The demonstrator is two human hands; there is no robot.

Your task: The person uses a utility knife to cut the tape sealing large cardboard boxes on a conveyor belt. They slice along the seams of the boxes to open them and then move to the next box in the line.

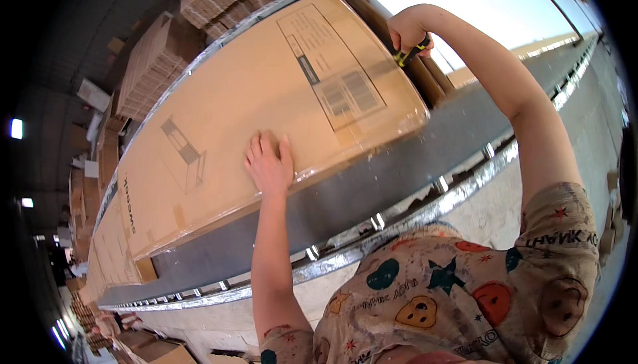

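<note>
A large flat cardboard box (239, 105), taped along its edges, lies on a dark conveyor belt (359, 194). Printed on its top are a line drawing and a label panel. My left hand (269, 164) rests palm down near the box's near edge, fingers spread, holding nothing. At the far right end of the box, my right hand (411, 31) is closed round a yellow-and-black utility knife (411, 53). The knife's front end is at the box's end edge; its blade is too small to make out.
Beyond the right end stands an open carton with a white panel (465, 11). Another cardboard box (109, 257) follows on the belt at the left. A metal conveyor rail (399, 228) runs between me and the belt. Stacked cartons (159, 65) stand behind.
</note>
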